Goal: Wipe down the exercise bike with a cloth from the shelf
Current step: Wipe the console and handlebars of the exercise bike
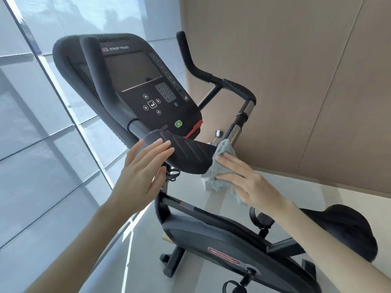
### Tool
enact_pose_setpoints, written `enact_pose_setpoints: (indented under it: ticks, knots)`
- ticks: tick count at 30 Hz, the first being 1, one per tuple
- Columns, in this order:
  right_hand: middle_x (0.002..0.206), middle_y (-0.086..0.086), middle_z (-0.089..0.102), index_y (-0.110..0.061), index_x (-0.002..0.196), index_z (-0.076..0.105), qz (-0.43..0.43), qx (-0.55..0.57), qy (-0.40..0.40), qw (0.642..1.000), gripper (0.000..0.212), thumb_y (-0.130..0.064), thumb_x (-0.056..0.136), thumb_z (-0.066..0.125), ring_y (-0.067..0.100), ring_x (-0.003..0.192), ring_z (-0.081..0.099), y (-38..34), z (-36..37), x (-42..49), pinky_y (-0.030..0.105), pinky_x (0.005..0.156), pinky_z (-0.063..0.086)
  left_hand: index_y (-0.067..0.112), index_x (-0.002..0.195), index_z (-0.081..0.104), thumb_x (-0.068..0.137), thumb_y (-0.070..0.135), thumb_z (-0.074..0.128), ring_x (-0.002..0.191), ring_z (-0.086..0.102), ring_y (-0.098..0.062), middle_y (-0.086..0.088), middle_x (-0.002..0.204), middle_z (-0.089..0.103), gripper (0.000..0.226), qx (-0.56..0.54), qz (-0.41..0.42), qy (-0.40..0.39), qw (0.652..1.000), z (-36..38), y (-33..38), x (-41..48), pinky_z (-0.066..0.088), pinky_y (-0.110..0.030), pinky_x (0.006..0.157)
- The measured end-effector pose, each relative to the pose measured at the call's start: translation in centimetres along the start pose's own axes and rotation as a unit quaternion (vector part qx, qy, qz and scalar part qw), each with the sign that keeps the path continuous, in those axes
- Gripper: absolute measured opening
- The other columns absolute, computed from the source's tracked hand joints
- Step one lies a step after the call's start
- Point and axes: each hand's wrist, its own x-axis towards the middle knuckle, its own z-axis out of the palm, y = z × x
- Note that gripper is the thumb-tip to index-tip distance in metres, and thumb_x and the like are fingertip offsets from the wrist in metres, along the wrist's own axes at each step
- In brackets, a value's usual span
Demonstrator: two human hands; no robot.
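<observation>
A black exercise bike point(213, 235) fills the middle of the view, its dark console point(139, 85) tilted toward me. Below the console sits a ribbed black arm pad point(186, 153). My left hand point(141, 168) rests on the pad's left end with straight fingers on top and the thumb underneath. My right hand point(247, 180) presses a light blue-grey cloth point(222, 161) flat against the pad's right end, fingers straight. Part of the cloth hangs below my palm. The bike's saddle point(347, 229) shows at the lower right.
Tall glass window panels point(42, 144) stand close on the left. A beige panelled wall point(296, 81) rises behind the bike on the right. The right handlebar point(211, 77) curves up and back. Pale floor point(118, 261) lies under the bike's front foot.
</observation>
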Motion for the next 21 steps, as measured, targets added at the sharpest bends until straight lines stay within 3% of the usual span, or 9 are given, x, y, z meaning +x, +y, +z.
enact_pose_setpoints:
  ticks: [3, 5, 8, 10, 14, 18, 21]
  knots:
    - [0.143, 0.005, 0.042, -0.003, 0.113, 0.065, 0.096, 0.106, 0.013, 0.990, 0.029, 0.005, 0.089, 0.049, 0.027, 0.132, 0.042, 2.1, -1.3, -1.1, 0.043, 0.105, 0.041, 0.004, 0.125, 0.060, 0.097, 0.018, 0.036, 0.132, 0.044, -0.024, -0.007, 0.135, 0.055, 0.040, 0.021, -0.019, -0.002, 1.000, 0.7, 2.0, 0.3, 0.022, -0.055, 0.113]
    - [0.142, -0.005, 0.042, -0.012, 0.114, 0.064, 0.139, 0.195, 0.064, 0.969, 0.030, 0.004, 0.091, 0.053, 0.018, 0.132, 0.044, 3.0, -2.4, -0.8, 0.034, 0.108, 0.038, 0.003, 0.125, 0.060, 0.097, 0.020, 0.037, 0.131, 0.045, -0.025, -0.007, 0.134, 0.056, 0.040, 0.036, -0.041, -0.001, 0.999, 1.1, 3.2, 0.2, 0.023, -0.055, 0.114]
    - [0.140, -0.002, 0.046, -0.018, 0.118, 0.060, 0.099, 0.249, 0.147, 0.952, 0.025, -0.013, 0.095, 0.052, 0.007, 0.133, 0.040, 2.8, -3.9, 1.9, 0.022, 0.110, 0.032, 0.002, 0.128, 0.057, 0.098, 0.021, 0.036, 0.131, 0.045, -0.025, -0.008, 0.134, 0.056, 0.041, 0.061, -0.083, 0.003, 0.995, 1.2, 4.8, 0.1, 0.021, -0.052, 0.115]
    - [0.141, 0.008, 0.046, -0.012, 0.121, 0.060, 0.047, 0.254, 0.127, 0.958, 0.028, -0.018, 0.096, 0.051, 0.011, 0.132, 0.040, 2.2, -3.8, 4.7, 0.020, 0.109, 0.032, 0.002, 0.129, 0.056, 0.098, 0.020, 0.035, 0.131, 0.046, -0.025, -0.007, 0.135, 0.055, 0.042, 0.080, -0.108, 0.004, 0.991, 1.2, 5.7, 0.1, 0.022, -0.052, 0.115]
    - [0.140, 0.010, 0.047, -0.013, 0.131, 0.054, 0.013, 0.187, -0.013, 0.982, 0.037, -0.023, 0.096, 0.052, 0.024, 0.131, 0.041, 1.2, -1.2, 7.2, 0.038, 0.111, 0.034, 0.003, 0.132, 0.054, 0.097, 0.017, 0.035, 0.130, 0.047, -0.024, -0.007, 0.138, 0.052, 0.043, 0.115, -0.152, -0.007, 0.982, 1.3, 7.4, 0.1, 0.021, -0.053, 0.114]
    - [0.134, 0.018, 0.051, -0.007, 0.130, 0.055, -0.044, 0.093, 0.007, 0.995, 0.041, -0.012, 0.090, 0.061, 0.034, 0.129, 0.044, 2.7, -0.1, 5.0, 0.041, 0.110, 0.033, 0.004, 0.133, 0.053, 0.096, 0.017, 0.033, 0.131, 0.046, -0.023, -0.007, 0.140, 0.050, 0.044, 0.135, -0.186, -0.017, 0.973, 1.3, 8.4, 0.4, 0.021, -0.053, 0.114]
    - [0.132, 0.014, 0.055, -0.007, 0.125, 0.059, -0.062, 0.129, 0.003, 0.990, 0.041, -0.002, 0.085, 0.064, 0.030, 0.128, 0.046, 3.9, -1.1, 3.4, 0.035, 0.108, 0.034, 0.005, 0.134, 0.052, 0.096, 0.016, 0.034, 0.131, 0.046, -0.021, -0.006, 0.141, 0.049, 0.043, 0.139, -0.196, -0.024, 0.970, 1.2, 8.7, 0.5, 0.022, -0.051, 0.114]
